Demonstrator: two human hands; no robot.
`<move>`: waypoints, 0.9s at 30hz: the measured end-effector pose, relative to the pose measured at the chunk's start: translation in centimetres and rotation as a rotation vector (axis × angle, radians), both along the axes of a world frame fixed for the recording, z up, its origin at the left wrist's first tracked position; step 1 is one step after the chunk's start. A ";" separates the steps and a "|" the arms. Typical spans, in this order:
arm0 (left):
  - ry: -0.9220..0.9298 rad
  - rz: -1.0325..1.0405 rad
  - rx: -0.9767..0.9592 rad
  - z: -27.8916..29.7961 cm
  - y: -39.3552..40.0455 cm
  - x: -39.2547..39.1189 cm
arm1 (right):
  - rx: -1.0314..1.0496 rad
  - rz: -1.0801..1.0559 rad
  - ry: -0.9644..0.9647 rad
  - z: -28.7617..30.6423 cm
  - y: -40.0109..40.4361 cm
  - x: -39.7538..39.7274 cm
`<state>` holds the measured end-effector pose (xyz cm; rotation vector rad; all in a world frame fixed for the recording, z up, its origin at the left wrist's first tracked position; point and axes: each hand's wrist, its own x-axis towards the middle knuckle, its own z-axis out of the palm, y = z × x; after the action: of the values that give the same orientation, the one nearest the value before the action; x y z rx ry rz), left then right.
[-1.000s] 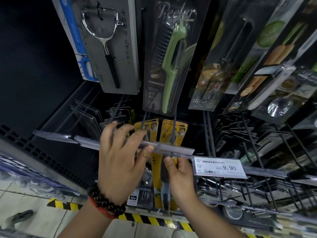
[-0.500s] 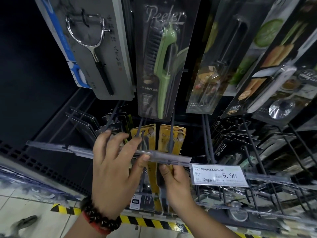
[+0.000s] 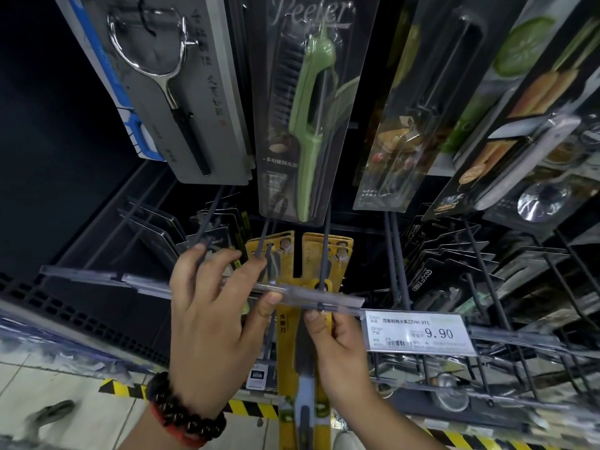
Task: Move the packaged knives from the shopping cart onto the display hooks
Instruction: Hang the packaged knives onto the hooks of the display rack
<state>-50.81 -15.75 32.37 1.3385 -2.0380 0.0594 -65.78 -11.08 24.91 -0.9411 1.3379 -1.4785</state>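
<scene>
Dark rack (image 3: 97,222) of hooks (image 3: 326,251) filling most of the frame. Upper row, left to right: steel peeler on a grey card (image 3: 181,102), green peeler (image 3: 311,125) in a clear pack, two more packs at upper right (contents hard to read). Centre, lower row: yellow knife cards (image 3: 328,251) threaded on two hooks, dark packs (image 3: 454,264) hung to their right. Clear label rail (image 3: 97,277) across the hook tips, price tag (image 3: 418,332) at centre right. Tiled floor (image 3: 58,378) at lower left, hazard tape (image 3: 123,388) along the base.
</scene>
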 end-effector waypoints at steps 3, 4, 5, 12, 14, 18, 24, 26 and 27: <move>-0.001 0.004 -0.001 0.0 0.0 0.0 | -0.001 0.045 -0.029 0.5 -0.2 0.3; 0.000 0.003 0.000 0.0 0.0 0.0 | -0.008 0.046 -0.041 0.6 -0.3 0.5; 0.001 0.002 0.000 -0.1 0.0 0.0 | -0.019 0.037 -0.045 0.7 -0.4 0.6; 0.007 -0.016 -0.016 -0.1 -0.2 0.1 | -0.001 -0.049 -0.005 0.7 -0.6 1.2; 0.014 -0.024 -0.019 -0.2 -0.2 0.1 | 0.020 -0.090 -0.015 0.2 -0.5 1.0; 0.023 -0.035 -0.027 -0.2 -0.2 0.2 | 0.017 -0.112 -0.036 -0.4 -0.2 0.6; 0.031 -0.041 -0.014 -0.2 -0.2 0.2 | 0.024 -0.107 -0.123 -0.1 0.2 0.2; 0.029 -0.043 -0.011 -0.2 -0.3 0.3 | 0.055 -0.124 -0.140 -0.3 0.3 0.0; 0.028 -0.042 -0.010 -0.2 -0.3 0.3 | 0.062 -0.129 -0.148 -0.4 0.3 -0.1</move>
<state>-50.54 -16.06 32.19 1.2831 -2.0388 0.0319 -65.87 -10.74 24.56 -0.7021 1.3486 -1.5630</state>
